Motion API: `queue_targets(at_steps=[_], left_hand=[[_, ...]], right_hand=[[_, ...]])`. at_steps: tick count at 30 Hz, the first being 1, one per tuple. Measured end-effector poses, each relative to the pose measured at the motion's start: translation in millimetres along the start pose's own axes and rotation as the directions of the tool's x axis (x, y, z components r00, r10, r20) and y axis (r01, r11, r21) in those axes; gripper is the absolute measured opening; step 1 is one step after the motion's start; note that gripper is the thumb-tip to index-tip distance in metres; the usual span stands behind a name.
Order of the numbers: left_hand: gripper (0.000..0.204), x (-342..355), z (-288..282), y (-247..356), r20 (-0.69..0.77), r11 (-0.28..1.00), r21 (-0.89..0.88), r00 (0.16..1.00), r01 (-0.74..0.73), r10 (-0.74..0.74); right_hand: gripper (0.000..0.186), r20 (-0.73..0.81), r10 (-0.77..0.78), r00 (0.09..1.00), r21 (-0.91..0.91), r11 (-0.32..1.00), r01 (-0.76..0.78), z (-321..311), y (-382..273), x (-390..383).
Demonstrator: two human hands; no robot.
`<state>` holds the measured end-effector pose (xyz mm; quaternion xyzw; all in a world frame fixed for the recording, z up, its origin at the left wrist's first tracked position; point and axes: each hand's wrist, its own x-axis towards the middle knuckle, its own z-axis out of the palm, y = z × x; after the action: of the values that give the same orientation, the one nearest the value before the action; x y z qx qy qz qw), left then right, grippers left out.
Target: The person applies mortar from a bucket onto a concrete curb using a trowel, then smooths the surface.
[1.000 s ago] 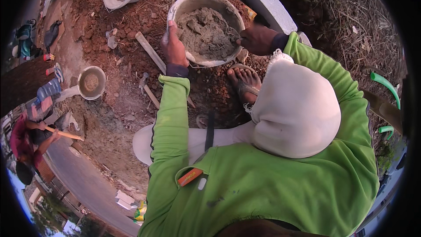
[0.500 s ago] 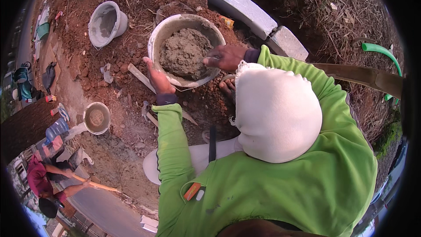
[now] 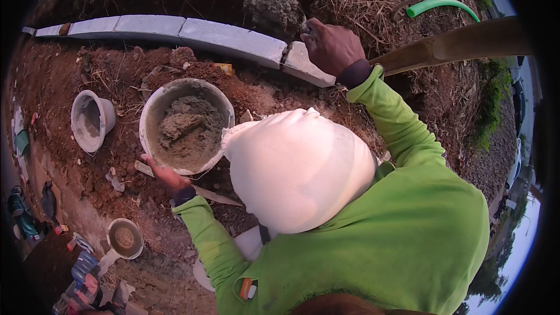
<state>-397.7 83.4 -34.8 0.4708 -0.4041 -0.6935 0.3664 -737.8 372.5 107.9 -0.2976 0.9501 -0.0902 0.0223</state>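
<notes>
A round bucket [image 3: 149, 134] of grey mortar [image 3: 189, 125] stands on the reddish soil, the mortar heaped and hollowed in places. My left hand [image 3: 166, 176] rests against the bucket's near side with its visible fingers stretched out. Beyond the kerb blocks, my right hand [image 3: 333, 46] is raised with its fingers curled closed. Right beside its fingertips is a rough, dark grey lump [image 3: 274, 14]; whether a tool carries it is hidden. Pale cloth covers my bent knee [image 3: 303, 169], close to the bucket's right side.
A curved row of grey kerb blocks [image 3: 233, 41] runs behind the bucket. A smaller bucket [image 3: 108, 118] stands to its left, a long-handled dipper [image 3: 125, 239] nearer. Wooden sticks [image 3: 216, 195] lie by my left hand. A brown plank [image 3: 449, 46] and green hose [image 3: 440, 4] are at right.
My right hand has gone from the mortar out past the kerb blocks, and the grey lump now shows beside it. The mortar surface is lower and broken up. The view has turned right.
</notes>
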Motion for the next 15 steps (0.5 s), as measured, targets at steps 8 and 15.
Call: queue_targets(at_steps=[8,15], left_hand=[[0.083,-5.6,18.2,7.8,-0.043,0.967,0.248,0.996,-0.062,0.075],[0.064,-12.8,18.4,17.2,-0.080,0.898,0.422,0.982,-0.122,0.171]], right_hand=[[0.018,0.090,0.029,0.996,-0.223,0.975,-0.008,14.5,32.8,20.8],[0.023,0.333,-0.493,0.804,0.089,0.865,0.493,35.3,-113.0,5.1]])
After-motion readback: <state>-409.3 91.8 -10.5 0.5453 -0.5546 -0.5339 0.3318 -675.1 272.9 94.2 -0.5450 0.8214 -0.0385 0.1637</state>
